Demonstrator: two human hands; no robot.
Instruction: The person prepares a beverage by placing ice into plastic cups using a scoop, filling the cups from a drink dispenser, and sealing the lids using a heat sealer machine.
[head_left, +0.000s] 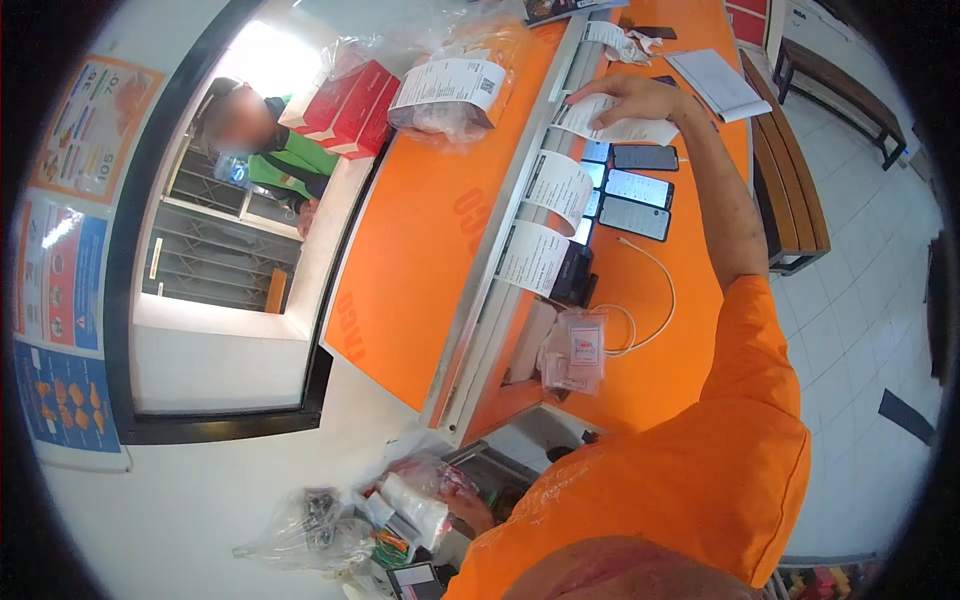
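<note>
My right hand (637, 101) reaches across the orange counter, fingers apart, over a printed paper slip (622, 131); its fingertips appear to touch the slip. Just below it lie several smartphones (637, 187), some with lit screens. Two more printed slips (559, 187) hang curled from the metal rail (480, 300), above a black device (574, 274). My left hand (469, 510) is low at the left, among plastic bags (420, 502) and small packets. The bags and my body partly hide it, so its grip is unclear.
A person in green (289, 165) stands at the serving window. Red boxes (352, 105) and a bagged order with a slip (450, 86) occupy the upper shelf. A white cable (667, 285), plastic packets (577, 352) and a notepad (716, 82) lie on the counter. A wooden bench (787, 180) stands beyond.
</note>
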